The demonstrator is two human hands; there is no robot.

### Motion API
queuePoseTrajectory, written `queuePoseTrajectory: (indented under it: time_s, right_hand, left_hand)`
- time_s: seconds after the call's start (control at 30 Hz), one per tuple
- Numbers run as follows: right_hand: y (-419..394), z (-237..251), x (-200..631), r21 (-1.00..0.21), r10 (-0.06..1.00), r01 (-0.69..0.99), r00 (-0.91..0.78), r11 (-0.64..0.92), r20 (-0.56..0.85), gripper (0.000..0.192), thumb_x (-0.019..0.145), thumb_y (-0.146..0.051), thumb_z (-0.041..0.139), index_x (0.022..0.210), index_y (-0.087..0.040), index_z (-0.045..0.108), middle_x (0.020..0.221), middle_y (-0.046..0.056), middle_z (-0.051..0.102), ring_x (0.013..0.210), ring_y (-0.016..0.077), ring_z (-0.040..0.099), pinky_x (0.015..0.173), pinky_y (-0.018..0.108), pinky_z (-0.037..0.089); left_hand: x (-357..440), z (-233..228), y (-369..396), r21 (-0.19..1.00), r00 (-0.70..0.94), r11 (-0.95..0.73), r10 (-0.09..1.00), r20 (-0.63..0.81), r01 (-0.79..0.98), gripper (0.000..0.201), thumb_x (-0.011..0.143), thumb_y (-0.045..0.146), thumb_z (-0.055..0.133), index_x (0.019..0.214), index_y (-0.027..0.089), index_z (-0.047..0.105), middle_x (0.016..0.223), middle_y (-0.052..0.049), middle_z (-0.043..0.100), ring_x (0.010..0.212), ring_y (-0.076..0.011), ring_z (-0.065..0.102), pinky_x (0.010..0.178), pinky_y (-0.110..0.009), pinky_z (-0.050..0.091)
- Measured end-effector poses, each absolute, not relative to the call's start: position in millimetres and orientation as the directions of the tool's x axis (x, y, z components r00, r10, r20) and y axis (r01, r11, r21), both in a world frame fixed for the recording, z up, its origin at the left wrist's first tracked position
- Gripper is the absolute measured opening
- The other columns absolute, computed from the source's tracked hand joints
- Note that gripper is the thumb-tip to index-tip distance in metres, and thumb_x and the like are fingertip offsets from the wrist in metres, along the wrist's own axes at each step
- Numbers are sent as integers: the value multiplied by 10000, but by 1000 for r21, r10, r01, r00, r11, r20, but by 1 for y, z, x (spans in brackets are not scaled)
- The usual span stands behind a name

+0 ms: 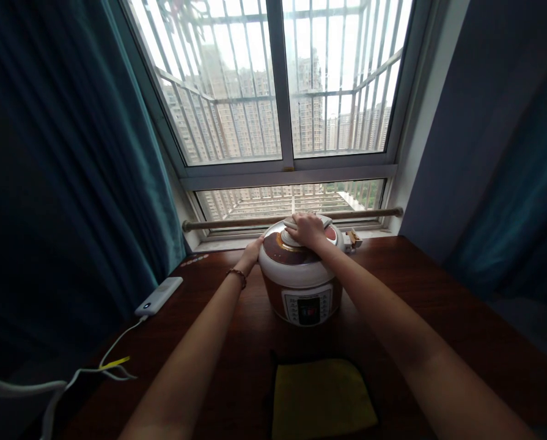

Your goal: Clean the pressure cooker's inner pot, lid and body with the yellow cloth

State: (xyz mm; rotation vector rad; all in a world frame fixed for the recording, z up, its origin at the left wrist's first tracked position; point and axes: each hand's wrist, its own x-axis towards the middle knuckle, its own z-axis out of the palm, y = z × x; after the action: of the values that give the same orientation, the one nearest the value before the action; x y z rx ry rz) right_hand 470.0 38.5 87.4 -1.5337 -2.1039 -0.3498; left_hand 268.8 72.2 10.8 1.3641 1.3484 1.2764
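A white and brown electric pressure cooker (270, 287) stands upright on the dark wooden table, its control panel (308, 307) facing me. My right hand (308, 230) is closed over the handle on top of its round lid (277, 247). On the left side of the cooker, near the lid's rim, my left hand (253, 250) grips the body; its fingertips are hidden behind the side. The lid sits on the cooker, and I cannot tell whether it is locked.
A white power strip (158, 296) with a white cable (117, 342) and yellow tie (116, 362) lies at left. A yellow cloth-like piece with dark edging (321, 400) is in front. Behind are a rail (369, 214) and barred window; a blue curtain (131, 153) hangs left.
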Motion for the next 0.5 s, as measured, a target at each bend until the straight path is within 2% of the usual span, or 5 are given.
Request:
queuePoseTrajectory:
  time_s: [0.13, 0.2, 0.3, 0.4, 0.5]
  right_hand:
    - [39, 89, 470, -138, 815, 931, -215, 337, 538, 434, 784, -526, 471, 984, -157, 584, 995, 125, 616, 955, 254, 524, 790, 326, 375]
    - [40, 90, 473, -180, 804, 904, -237, 389, 545, 494, 777, -563, 462, 1023, -148, 570, 1022, 127, 609, 981, 246, 521, 815, 317, 369]
    - [41, 88, 490, -281, 761, 841, -214, 462, 612, 507, 857, -535, 325, 1083, -134, 538, 1054, 116, 601, 993, 201, 528, 824, 267, 363]
    - [40, 77, 517, -404, 753, 843, -1, 355, 658, 470, 929, -391, 182, 1062, -129, 550, 1052, 115, 602, 971, 176, 541, 806, 239, 355]
    - [40, 63, 541, -437, 804, 860, 54, 264, 592, 405, 925, -325, 230, 1003, -144, 583, 1002, 105, 624, 929, 178, 558, 768, 231, 354]
  left_hand:
    - [269, 12, 71, 990, -67, -65, 995, 73, 124, 479, 702, 509, 511, 885, 90, 653, 860, -100, 691, 801, -228, 619, 702, -304, 470]
    - [270, 13, 69, 991, -74, -54, 995, 64, 124, 474, 711, 501, 503, 899, 90, 648, 851, -95, 692, 791, -226, 621, 684, -303, 474]
    - [270, 13, 69, 989, -85, -52, 994, 64, 138, 455, 727, 488, 489, 904, 100, 647, 844, -88, 693, 798, -221, 623, 686, -298, 478]
    - [269, 10, 73, 992, -48, -81, 995, 86, 93, 424, 739, 465, 486, 906, 109, 646, 831, -82, 695, 807, -212, 624, 724, -302, 479]
    - [268, 6, 78, 995, -22, -81, 996, 83, 50, 426, 736, 473, 497, 907, 112, 644, 819, -78, 695, 796, -205, 631, 752, -303, 478]
